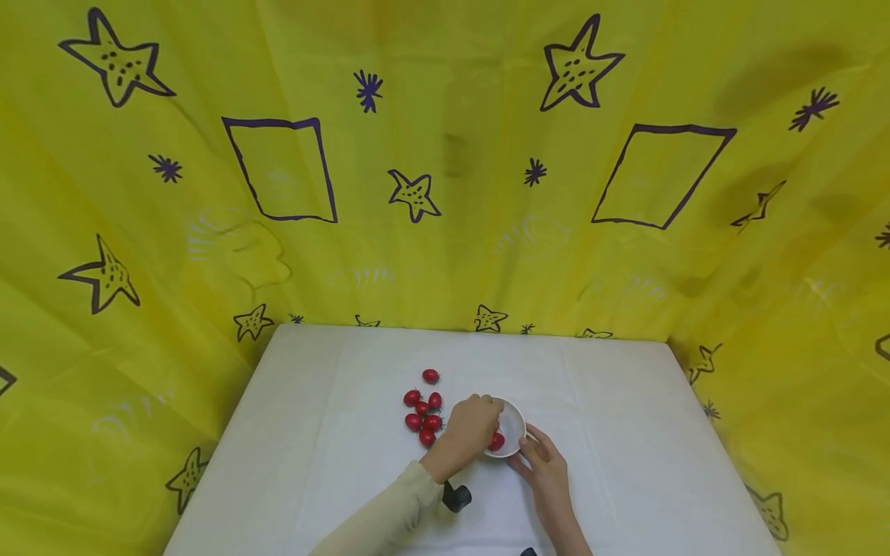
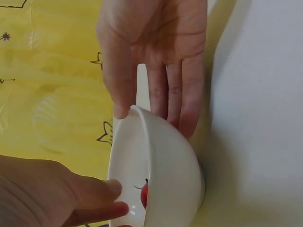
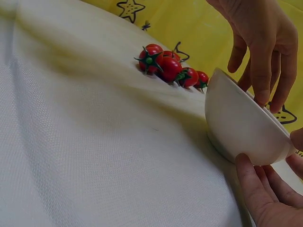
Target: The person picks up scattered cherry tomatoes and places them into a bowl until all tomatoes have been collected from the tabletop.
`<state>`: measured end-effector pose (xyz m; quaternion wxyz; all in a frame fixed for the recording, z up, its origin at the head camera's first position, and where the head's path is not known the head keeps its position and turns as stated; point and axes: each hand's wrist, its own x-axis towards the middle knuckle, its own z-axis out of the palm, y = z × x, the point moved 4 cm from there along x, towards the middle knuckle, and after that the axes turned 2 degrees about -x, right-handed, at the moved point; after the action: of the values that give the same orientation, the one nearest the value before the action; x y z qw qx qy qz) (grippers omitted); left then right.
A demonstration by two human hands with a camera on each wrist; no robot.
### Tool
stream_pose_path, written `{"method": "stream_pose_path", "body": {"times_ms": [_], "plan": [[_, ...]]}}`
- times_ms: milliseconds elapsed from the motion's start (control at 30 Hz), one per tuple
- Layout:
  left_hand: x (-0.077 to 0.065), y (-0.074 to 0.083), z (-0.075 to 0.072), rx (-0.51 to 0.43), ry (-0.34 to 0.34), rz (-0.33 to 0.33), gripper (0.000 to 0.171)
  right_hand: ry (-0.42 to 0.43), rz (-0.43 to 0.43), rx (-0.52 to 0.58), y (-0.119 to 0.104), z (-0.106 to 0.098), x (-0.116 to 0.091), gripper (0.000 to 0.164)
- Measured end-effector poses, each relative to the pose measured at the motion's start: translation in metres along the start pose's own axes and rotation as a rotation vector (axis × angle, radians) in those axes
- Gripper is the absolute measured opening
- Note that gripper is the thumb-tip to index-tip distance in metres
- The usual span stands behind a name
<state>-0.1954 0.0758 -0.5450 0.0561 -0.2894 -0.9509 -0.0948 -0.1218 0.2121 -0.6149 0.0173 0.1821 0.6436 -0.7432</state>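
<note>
A white bowl (image 1: pixel 513 423) stands on the table with a red cherry tomato (image 1: pixel 496 442) inside. My right hand (image 1: pixel 545 471) grips the bowl's right side, thumb at the rim and fingers against the outer wall, as the right wrist view (image 3: pixel 270 194) shows. My left hand (image 1: pixel 473 425) reaches over the left rim with its fingers pointing down into the bowl. In the right wrist view those fingers (image 3: pixel 260 71) hang loosely apart, and nothing shows between them. The bowl wall hides some fingertips. The left wrist view shows the tomato (image 2: pixel 144 195) low in the bowl.
Several cherry tomatoes (image 1: pixel 422 408) lie grouped left of the bowl, with one tomato (image 1: pixel 430 376) farther back. A white cloth covers the table (image 1: pixel 334 448). Yellow curtains (image 1: pixel 452 255) with drawn stars close in the back and sides. A black device (image 1: pixel 456 496) sits by the left wrist.
</note>
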Motion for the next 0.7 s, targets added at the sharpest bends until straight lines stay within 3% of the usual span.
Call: {"method": "stream_pose_path", "body": {"times_ms": [133,333,700], "plan": [[0.003,-0.009,-0.006,0.019,-0.013,-0.043,0.034,0.003,-0.005,0.005,0.001,0.000,0.001,0.053],[0.001,-0.030,-0.018,0.021,0.096,-0.080,0.025,0.004,-0.009,-0.044,0.002,0.000,0.001,0.053],[-0.005,-0.076,-0.015,-0.177,0.133,-0.288,0.039,0.002,-0.007,-0.015,0.002,-0.001,0.001,0.052]]}}
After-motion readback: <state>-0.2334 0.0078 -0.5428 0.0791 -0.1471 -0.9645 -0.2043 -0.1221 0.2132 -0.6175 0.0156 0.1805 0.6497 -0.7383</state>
